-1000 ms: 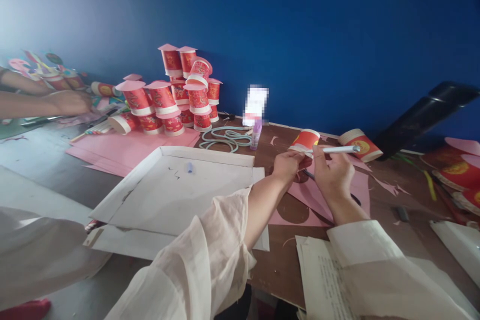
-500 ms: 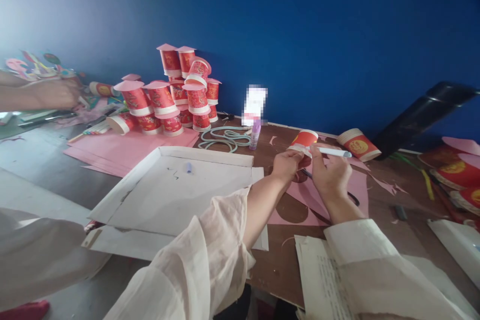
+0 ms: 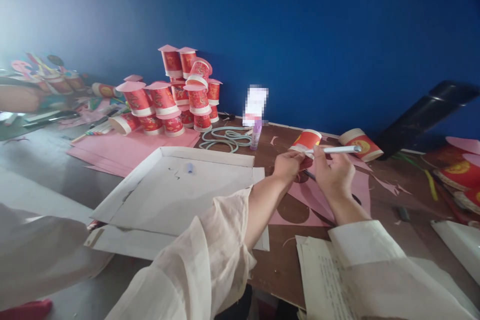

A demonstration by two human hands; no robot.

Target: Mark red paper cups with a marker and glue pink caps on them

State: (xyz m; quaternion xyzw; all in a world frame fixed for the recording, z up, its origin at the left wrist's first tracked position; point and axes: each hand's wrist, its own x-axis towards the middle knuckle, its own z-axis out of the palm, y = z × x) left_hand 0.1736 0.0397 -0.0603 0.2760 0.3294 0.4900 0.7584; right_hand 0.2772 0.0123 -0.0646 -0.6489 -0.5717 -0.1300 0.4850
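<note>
My left hand [image 3: 288, 164] is closed on a red and white paper cup [image 3: 308, 139], gripping it near its white band. In my right hand [image 3: 336, 174] is a white marker pen [image 3: 342, 150], pinched between thumb and fingers, its tip at the cup's white band. Whether the tip touches the cup I cannot tell. Below both hands lies pink paper [image 3: 326, 187] with round holes cut in it, and a dark-handled tool, partly hidden by my right hand and wrist. Just behind, another red paper cup [image 3: 362, 145] lies tilted on its side.
A white box lid [image 3: 210, 156] with a small pen cap [image 3: 190, 168] inside lies left. Behind it are stacked red cups [image 3: 164, 97] on pink sheets [image 3: 97, 152], a coiled cable [image 3: 225, 139] and a propped phone [image 3: 255, 105]. A black bottle [image 3: 427, 117] leans right. A co-worker's arm [image 3: 18, 99] shows far left.
My right hand and the marker have shifted slightly right, the pen's back end rising a little. The co-worker's hand at far left has drawn back to the left.
</note>
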